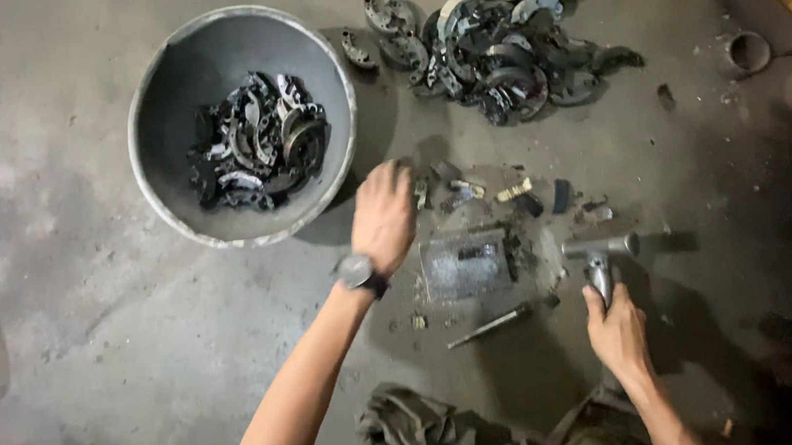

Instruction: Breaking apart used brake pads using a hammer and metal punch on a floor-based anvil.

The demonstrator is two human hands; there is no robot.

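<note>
Hammer point(599, 260), dull steel, gripped by right hand point(617, 332); left hand point(383, 216) perhaps pinching debris

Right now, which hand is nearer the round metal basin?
Left. The left hand hovers just off the basin's lower right rim; the right hand grips a hammer farther right.

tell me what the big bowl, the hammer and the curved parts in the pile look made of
Bowl: likely metal, dull grey, with a thin, worn pale rim.
Hammer, held in the right hand: the head and handle look like bare silvery steel with a soft shine.
Curved parts in the pile: seemingly dark, grimy metal, with light glints on their arcs; possibly brake shoes.
</note>
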